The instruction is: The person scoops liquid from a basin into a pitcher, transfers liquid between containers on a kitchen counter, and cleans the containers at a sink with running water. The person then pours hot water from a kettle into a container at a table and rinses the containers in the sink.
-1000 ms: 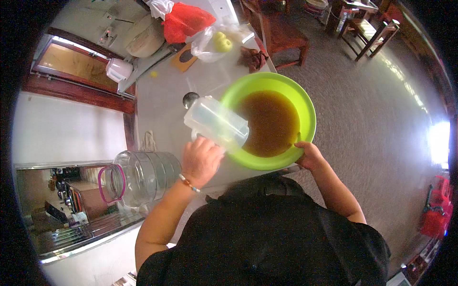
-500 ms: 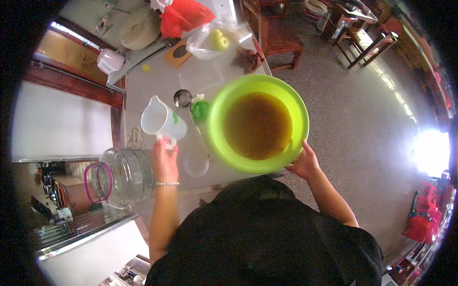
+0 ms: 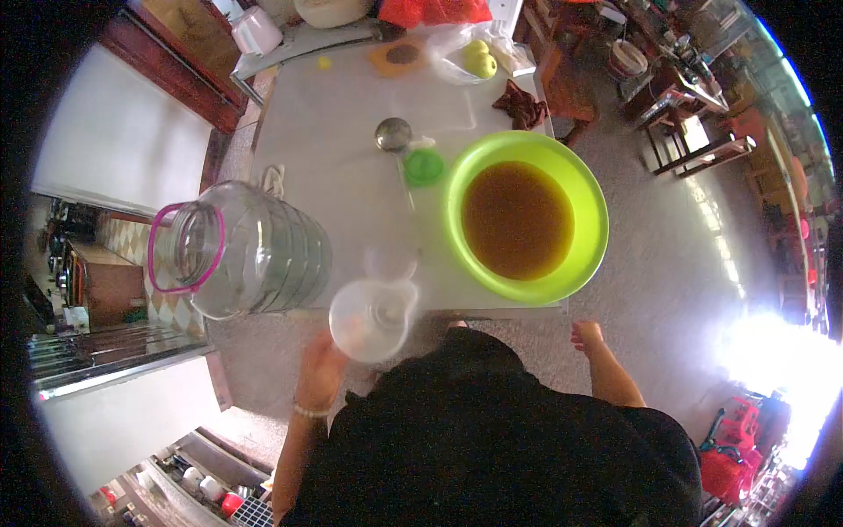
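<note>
My left hand [image 3: 320, 373] is closed on the clear plastic measuring jug [image 3: 376, 321] at the table's front edge; motion blurs it, and the grip on the handle is partly hidden. Left of the jug stands a large clear glass jar [image 3: 272, 250] with a pink carrying handle [image 3: 153, 250]. My right hand [image 3: 590, 335] hangs past the table's front edge with fingers curled, apart from everything, nothing visible in it. Above it, a lime-green basin [image 3: 590, 220] of brown liquid [image 3: 518, 220] rests on the table's right side.
A metal ladle [image 3: 392, 134] and a green lid-like piece [image 3: 424, 166] lie mid-table [image 3: 334, 114]. Farther back are a bag of green fruit [image 3: 479, 61], a dark red cloth [image 3: 520, 105] and a red bag [image 3: 435, 10]. Wooden stools [image 3: 685, 145] stand on the right.
My right hand has let go of the basin's rim and dropped down to the right. My left hand has brought the jug toward my body and to the right. The whole view has shifted.
</note>
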The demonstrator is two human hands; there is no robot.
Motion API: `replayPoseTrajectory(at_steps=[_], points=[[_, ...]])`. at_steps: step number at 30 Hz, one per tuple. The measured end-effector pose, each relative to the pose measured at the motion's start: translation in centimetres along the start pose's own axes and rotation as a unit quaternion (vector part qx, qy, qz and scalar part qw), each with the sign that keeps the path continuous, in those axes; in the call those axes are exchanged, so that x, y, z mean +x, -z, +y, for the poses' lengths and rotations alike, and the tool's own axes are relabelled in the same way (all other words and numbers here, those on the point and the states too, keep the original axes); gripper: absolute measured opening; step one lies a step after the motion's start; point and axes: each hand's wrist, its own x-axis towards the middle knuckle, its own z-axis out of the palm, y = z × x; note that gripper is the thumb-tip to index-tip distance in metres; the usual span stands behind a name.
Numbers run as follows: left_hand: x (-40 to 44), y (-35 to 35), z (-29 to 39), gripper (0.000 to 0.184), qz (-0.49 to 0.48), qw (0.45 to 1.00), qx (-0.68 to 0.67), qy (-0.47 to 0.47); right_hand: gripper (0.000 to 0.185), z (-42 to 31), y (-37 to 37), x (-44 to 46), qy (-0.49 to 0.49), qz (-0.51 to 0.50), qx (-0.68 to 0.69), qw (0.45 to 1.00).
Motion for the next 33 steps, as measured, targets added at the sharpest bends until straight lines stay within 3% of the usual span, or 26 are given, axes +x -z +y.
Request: replayPoseTrajectory(at_steps=[2,3,4,6,8,10,12,13,14,15,16,18,19,20,23,27,28,31,32,33], points=[[-3.4,3.4,-1.2,0.035,0.010,0.998,0.058,0.005,0.017,3.8,-1.6,2.3,0.116,-0.042,-0.207,0.971],[-5.3,4.9,-1.3,0.036,0.030,0.998,0.058,0.010,0.017,4.4,-2.8,2.3,0.181,-0.057,-0.316,0.929],[-7.4,6.6,-1.5,0.036,0.050,0.997,0.057,0.015,0.019,3.9,-5.9,0.9,0.245,-0.084,-0.450,0.855],[-11.2,9.8,-2.3,0.036,0.115,0.993,-0.014,0.036,0.023,2.2,-12.5,-3.3,0.268,-0.117,-0.465,0.836],[-15.3,13.5,-3.1,0.035,0.176,0.978,-0.103,0.031,0.028,0.8,-20.6,-8.8,0.202,-0.081,-0.367,0.904],[-19.2,17.6,-3.9,0.033,0.202,0.979,0.032,0.005,0.030,0.2,-28.2,-11.2,0.170,-0.028,-0.391,0.904],[-23.0,20.0,-2.6,0.032,0.277,0.952,-0.126,0.026,0.030,-0.1,-35.8,-13.4,0.219,-0.072,-0.433,0.872],[-24.2,21.4,-2.3,0.033,0.266,0.956,0.125,0.000,0.030,-0.5,-39.0,-14.4,0.267,-0.123,-0.470,0.832],[-25.9,23.2,-2.0,0.035,0.246,0.896,0.371,-0.008,0.029,-0.9,-42.0,-15.6,0.327,-0.184,-0.509,0.775],[-28.3,25.1,-1.8,0.036,0.211,0.775,0.595,0.004,0.029,-1.5,-44.7,-16.5,0.379,-0.237,-0.537,0.715],[-29.4,26.7,-2.4,0.035,0.252,0.790,0.559,0.000,0.029,-2.1,-47.4,-17.5,0.408,-0.275,-0.549,0.675],[-31.7,29.8,-3.4,0.034,0.334,0.813,0.477,-0.019,0.029,-2.3,-54.2,-19.9,0.378,-0.300,-0.516,0.708],[-32.0,31.8,-3.6,0.033,0.369,0.883,0.286,-0.045,0.029,-3.0,-56.9,-21.8,0.307,-0.268,-0.454,0.792],[-32.5,33.1,-3.6,0.033,0.396,0.914,0.033,-0.085,0.029,-3.3,-59.0,-21.6,0.278,-0.309,-0.431,0.801],[-33.6,38.2,-3.7,0.040,0.407,0.840,-0.321,-0.159,0.030,-6.4,-68.6,-26.9,0.233,-0.335,-0.478,0.778],[-32.9,43.9,-4.7,0.038,0.433,0.829,-0.261,-0.239,0.030,-10.0,-79.5,-28.8,0.177,-0.353,-0.495,0.774],[-32.8,45.8,-4.5,0.038,0.457,0.829,-0.219,-0.235,0.026,-11.4,-82.4,-31.9,0.175,-0.384,-0.497,0.759],[-31.8,51.0,-3.7,0.037,0.509,0.819,-0.140,-0.224,0.011,-14.7,-93.0,-29.8,0.065,-0.504,-0.476,0.718],[-31.6,53.1,-2.6,0.036,0.517,0.817,-0.134,-0.219,0.014,-14.9,-96.6,-31.0,0.129,-0.395,-0.524,0.744],[-31.4,55.0,-1.7,0.036,0.530,0.810,-0.128,-0.215,0.014,-16.3,-100.2,-30.8,0.117,-0.423,-0.517,0.734]])
